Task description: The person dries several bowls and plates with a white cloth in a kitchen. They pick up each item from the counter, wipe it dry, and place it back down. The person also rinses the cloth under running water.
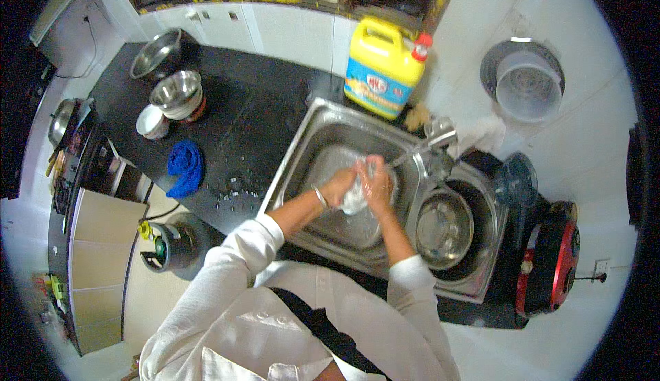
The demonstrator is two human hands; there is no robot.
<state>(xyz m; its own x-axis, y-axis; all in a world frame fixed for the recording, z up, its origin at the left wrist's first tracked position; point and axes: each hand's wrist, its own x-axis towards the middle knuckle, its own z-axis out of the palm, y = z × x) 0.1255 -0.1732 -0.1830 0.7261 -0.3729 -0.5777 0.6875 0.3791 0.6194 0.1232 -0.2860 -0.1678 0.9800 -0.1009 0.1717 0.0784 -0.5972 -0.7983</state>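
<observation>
Over the left basin of the steel sink (273,192), both my hands are together below the tap (433,140). My left hand (339,187), with a bangle at the wrist, is closed on a small white thing (354,201). My right hand (377,187) wraps round the same thing from the other side, fingers bent and wet. Its kind is hard to tell, because my fingers cover much of it and the picture is blurred. A shiny round bowl (445,228) sits in the right basin.
A yellow jug (385,68) with a red cap stands behind the sink. On the dark counter (251,116) lie a blue cloth (184,168), steel bowls (177,92) and white bowls (152,122). To the right is a red-and-black cooker (550,267); a gas cylinder (182,243) stands at the lower left.
</observation>
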